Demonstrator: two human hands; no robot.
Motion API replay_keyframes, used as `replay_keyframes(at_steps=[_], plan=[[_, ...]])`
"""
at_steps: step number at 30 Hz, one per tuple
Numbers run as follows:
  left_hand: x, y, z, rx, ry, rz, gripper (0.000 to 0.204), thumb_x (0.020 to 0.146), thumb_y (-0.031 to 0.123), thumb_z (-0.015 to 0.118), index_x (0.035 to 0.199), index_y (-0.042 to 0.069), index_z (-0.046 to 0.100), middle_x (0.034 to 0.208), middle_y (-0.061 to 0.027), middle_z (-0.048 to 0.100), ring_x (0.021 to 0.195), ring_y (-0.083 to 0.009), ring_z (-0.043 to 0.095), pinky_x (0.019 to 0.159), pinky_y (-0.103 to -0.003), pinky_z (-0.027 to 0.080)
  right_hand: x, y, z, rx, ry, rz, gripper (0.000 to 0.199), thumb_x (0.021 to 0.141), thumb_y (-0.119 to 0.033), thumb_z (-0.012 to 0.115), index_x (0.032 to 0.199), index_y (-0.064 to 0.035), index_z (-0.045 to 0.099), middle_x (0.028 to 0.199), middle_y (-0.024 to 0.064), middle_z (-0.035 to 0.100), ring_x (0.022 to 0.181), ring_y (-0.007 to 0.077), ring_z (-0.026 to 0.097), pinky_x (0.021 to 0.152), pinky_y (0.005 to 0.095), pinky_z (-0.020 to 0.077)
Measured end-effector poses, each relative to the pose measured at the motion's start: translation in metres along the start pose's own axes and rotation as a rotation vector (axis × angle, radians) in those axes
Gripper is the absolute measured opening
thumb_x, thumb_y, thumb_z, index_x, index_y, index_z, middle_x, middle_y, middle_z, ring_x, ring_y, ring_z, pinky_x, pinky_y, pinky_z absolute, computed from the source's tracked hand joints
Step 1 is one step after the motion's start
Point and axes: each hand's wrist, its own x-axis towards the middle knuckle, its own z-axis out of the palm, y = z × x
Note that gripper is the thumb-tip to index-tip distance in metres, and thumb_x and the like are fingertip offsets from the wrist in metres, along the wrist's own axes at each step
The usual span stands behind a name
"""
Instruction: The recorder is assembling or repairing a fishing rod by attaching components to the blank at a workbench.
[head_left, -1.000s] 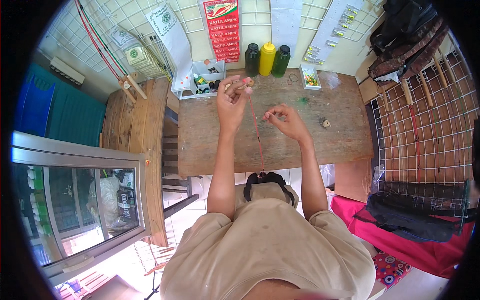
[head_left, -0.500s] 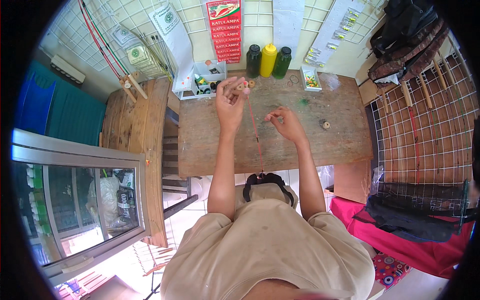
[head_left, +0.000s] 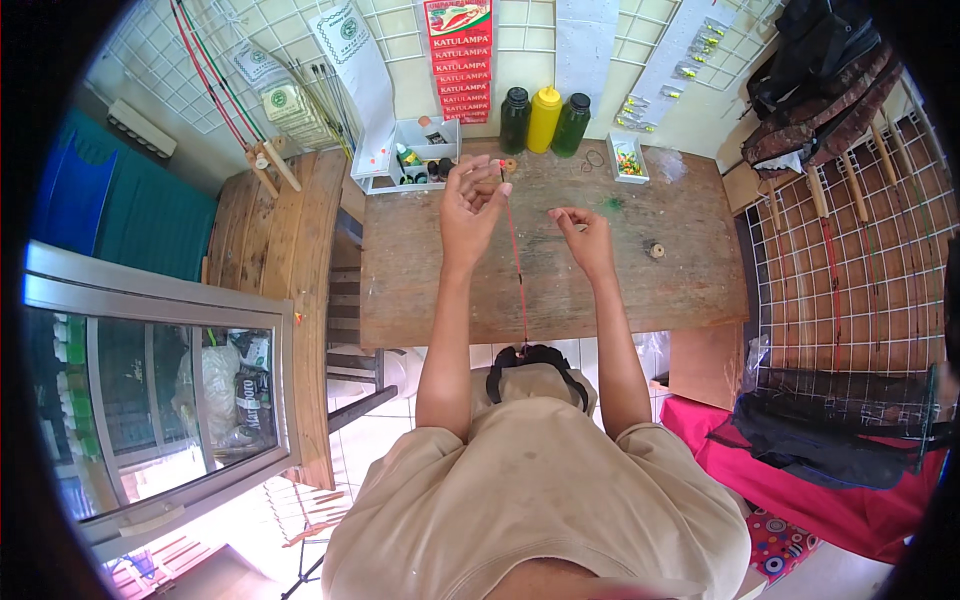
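Right hand (head_left: 586, 240) has tilted upward, fingers (head_left: 566, 219) curled.

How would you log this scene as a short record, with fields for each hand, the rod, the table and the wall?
Left hand: fingers at the upper end of a thin red rod
Right hand: fingertips together, right of the rod; anything held is too small to tell
Rod: slanting, lower end by the person's lap
Wooden table: white compartment tray, dark bottle, yellow bottle, green bottle, small white box, round tan piece
Wall: hanging strip of red packets
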Motion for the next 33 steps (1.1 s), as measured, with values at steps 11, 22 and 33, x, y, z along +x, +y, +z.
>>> replay_keyframes(at_steps=[11, 22, 33], plan=[[-0.011, -0.001, 0.0, 0.139, -0.013, -0.11, 0.025, 0.085, 0.009, 0.063, 0.108, -0.001, 0.061, 0.086, -0.0043, 0.067, 0.074, -0.007, 0.059, 0.067, -0.02, 0.047, -0.013, -0.016, -0.01, -0.005, -0.053, 0.045, 0.013, 0.081, -0.015, 0.065, 0.09, -0.008, 0.072, 0.081, 0.0052, 0.068, 0.071, 0.0129, 0.057, 0.067, 0.0265, 0.0418], [-0.015, 0.003, 0.007, 0.246, -0.058, -0.148, 0.021, 0.087, 0.015, 0.063, 0.104, 0.002, 0.065, 0.085, -0.0007, 0.066, 0.074, -0.0052, 0.057, 0.062, -0.019, 0.042, -0.027, -0.023, -0.028, 0.14, -0.21, -0.235, 0.009, 0.08, -0.012, 0.066, 0.087, -0.009, 0.071, 0.083, 0.0003, 0.066, 0.084, 0.0128, 0.051, 0.074, 0.0272, 0.0376], [-0.014, -0.006, 0.005, 0.166, 0.007, -0.061, 0.018, 0.088, 0.014, 0.061, 0.099, 0.0, 0.063, 0.084, -0.0036, 0.066, 0.072, -0.006, 0.057, 0.061, -0.02, 0.044, -0.029, -0.008, -0.038, 0.492, -0.102, -0.224, 0.006, 0.081, -0.004, 0.066, 0.086, -0.0032, 0.067, 0.09, 0.0037, 0.064, 0.087, 0.0126, 0.054, 0.081, 0.0267, 0.0408]])
